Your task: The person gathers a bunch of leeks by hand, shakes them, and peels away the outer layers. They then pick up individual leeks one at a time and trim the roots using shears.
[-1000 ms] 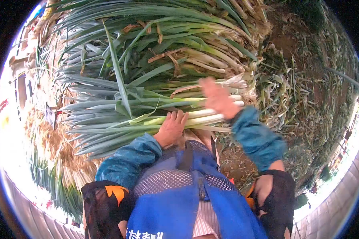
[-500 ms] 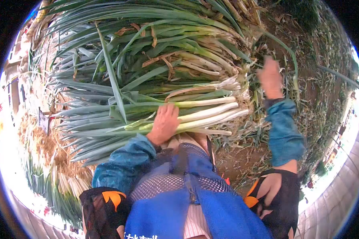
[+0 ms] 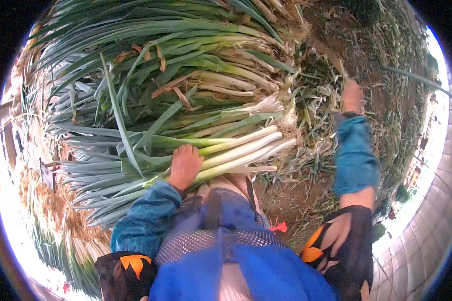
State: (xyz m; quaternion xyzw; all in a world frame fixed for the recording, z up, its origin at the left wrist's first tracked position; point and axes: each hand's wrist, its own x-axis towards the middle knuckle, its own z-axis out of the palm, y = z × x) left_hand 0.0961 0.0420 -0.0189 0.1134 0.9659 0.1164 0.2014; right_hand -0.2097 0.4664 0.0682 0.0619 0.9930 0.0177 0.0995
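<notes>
My left hand (image 3: 186, 165) is closed round the stalks of several leeks (image 3: 241, 150) lying across my lap, their white root ends toward the right. Off to the right, my right hand (image 3: 352, 96) is raised over the littered ground, fingers curled together. A thin, blurred brownish strip rises from its fingertips; what it is cannot be made out. Beyond my left hand, a large heap of leeks (image 3: 201, 65) has its green leaves to the left and its roots to the right.
Peeled leaves and scraps (image 3: 311, 100) cover the soil beside the root ends. One long green leaf (image 3: 417, 78) lies at the far right. More leeks (image 3: 70, 251) and straw (image 3: 47, 200) are at the lower left. A red object (image 3: 279, 227) shows near my lap.
My right hand has moved away from the root ends, to the right and slightly down. The long leaf beside it no longer shows there. My left hand stays on the stalks; the view has shifted.
</notes>
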